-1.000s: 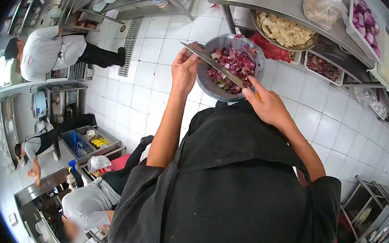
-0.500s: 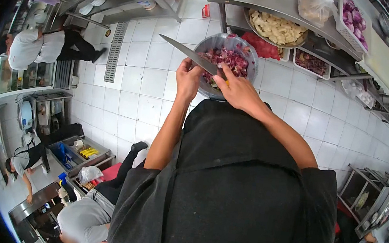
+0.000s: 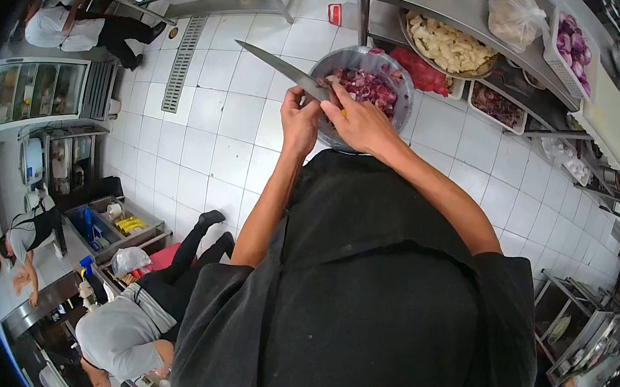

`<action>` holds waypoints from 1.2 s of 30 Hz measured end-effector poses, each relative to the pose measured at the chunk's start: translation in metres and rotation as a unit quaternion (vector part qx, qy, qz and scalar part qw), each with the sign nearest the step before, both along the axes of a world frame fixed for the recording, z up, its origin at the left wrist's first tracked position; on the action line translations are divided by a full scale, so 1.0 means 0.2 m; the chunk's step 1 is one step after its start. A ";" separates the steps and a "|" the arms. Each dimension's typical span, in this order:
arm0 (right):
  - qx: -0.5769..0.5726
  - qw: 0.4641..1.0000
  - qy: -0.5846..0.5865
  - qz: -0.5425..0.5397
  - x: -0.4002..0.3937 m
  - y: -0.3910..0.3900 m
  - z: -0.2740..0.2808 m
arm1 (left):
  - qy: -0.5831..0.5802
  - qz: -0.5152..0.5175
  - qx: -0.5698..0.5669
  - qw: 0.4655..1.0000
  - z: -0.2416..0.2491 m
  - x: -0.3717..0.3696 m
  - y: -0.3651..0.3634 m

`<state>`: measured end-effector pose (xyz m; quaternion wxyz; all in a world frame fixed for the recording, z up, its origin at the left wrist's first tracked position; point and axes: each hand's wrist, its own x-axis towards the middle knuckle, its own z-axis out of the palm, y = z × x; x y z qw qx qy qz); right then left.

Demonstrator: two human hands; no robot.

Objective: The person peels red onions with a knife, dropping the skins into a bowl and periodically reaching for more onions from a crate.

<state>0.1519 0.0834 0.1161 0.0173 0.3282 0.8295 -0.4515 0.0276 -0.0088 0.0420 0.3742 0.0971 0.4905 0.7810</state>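
Observation:
A metal bowl point(image 3: 397, 104) of chopped red-purple pieces sits in front of my chest; what it rests on is hidden. My right hand point(image 3: 364, 126) grips the yellow handle of a long knife point(image 3: 274, 63) over the bowl's near rim. The blade points up and left, out over the white tiled floor. My left hand point(image 3: 298, 122) is just left of the bowl, its fingertips pinched on the blade close to the handle. Both hands nearly touch each other.
A steel table point(image 3: 465, 10) behind the bowl carries a bowl of pale chunks point(image 3: 448, 45), a plastic bag, a tray of red onions point(image 3: 577, 42) and a cutting board point(image 3: 609, 112). Other people work at the left point(image 3: 78, 27) and lower left point(image 3: 126, 325). A floor drain point(image 3: 181, 63) runs across the tiles.
The knife has swung from lying across the bowl to pointing out left beyond it. My right hand moved left to the near rim, and my left hand slid down the blade toward the handle.

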 end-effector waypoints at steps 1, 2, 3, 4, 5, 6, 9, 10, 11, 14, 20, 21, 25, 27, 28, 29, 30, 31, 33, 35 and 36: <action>0.002 1.000 0.008 -0.002 -0.01 0.01 0.00 | 0.005 0.002 0.000 1.000 0.01 0.01 0.01; 0.004 1.000 0.016 -0.003 -0.02 0.01 -0.02 | 0.011 0.004 0.002 1.000 0.02 0.02 0.01; 0.006 1.000 0.024 -0.003 -0.02 0.01 -0.03 | 0.018 0.007 0.003 1.000 0.03 0.02 0.01; 0.009 1.000 0.028 -0.001 -0.02 0.02 -0.04 | 0.018 0.011 0.001 1.000 0.03 0.02 0.02; 0.013 0.999 0.031 0.000 -0.03 0.03 -0.05 | 0.018 0.013 -0.002 1.000 0.02 0.01 0.03; 0.015 0.999 0.035 -0.001 -0.03 0.03 -0.05 | 0.018 0.015 -0.007 1.000 0.01 0.01 0.03; 0.030 0.999 0.039 0.016 -0.02 0.07 -0.05 | 0.010 -0.033 -0.005 0.999 -0.01 -0.04 0.03; 0.024 0.999 0.038 0.024 -0.02 0.09 -0.04 | -0.005 -0.048 0.003 0.999 -0.01 -0.05 0.03; 0.017 0.999 0.036 0.032 -0.02 0.11 -0.04 | -0.021 -0.062 0.010 0.998 0.00 -0.06 0.04; 0.028 0.998 0.044 0.030 -0.03 0.12 -0.06 | -0.035 -0.056 0.034 0.997 0.03 -0.06 0.07; 0.035 0.998 0.047 -0.024 -0.08 0.13 -0.08 | 0.010 -0.038 0.038 0.999 -0.04 0.01 0.10; 0.047 0.997 0.054 -0.033 -0.08 0.15 -0.10 | 0.021 -0.040 0.039 0.998 -0.02 0.01 0.11; -0.029 0.994 0.099 -0.041 -0.09 0.18 -0.14 | -0.058 -0.070 0.058 0.994 0.03 -0.04 0.13; -0.101 0.985 0.134 -0.036 -0.09 0.20 -0.12 | -0.078 -0.097 0.049 0.991 0.02 -0.07 0.11; -0.134 0.981 0.134 -0.049 -0.09 0.19 -0.11 | -0.085 -0.101 0.042 0.990 0.02 -0.07 0.10; -0.166 0.975 0.134 -0.061 -0.08 0.20 -0.09 | -0.092 -0.106 0.045 0.989 0.01 -0.08 0.10; -0.201 0.969 0.123 -0.068 -0.08 0.20 -0.09 | -0.098 -0.110 0.047 0.988 0.00 -0.08 0.09; -0.235 0.962 0.113 -0.075 -0.07 0.20 -0.10 | -0.105 -0.114 0.050 0.987 0.00 -0.08 0.09; -0.310 0.945 0.071 -0.075 -0.07 0.23 -0.14 | -0.108 -0.102 0.022 0.989 -0.04 -0.08 0.09; -0.339 0.933 0.079 -0.093 -0.08 0.22 -0.16 | -0.116 -0.093 -0.007 0.989 -0.07 -0.10 0.09; -0.352 0.927 0.082 -0.098 -0.08 0.22 -0.18 | -0.123 -0.093 -0.022 0.988 -0.08 -0.10 0.09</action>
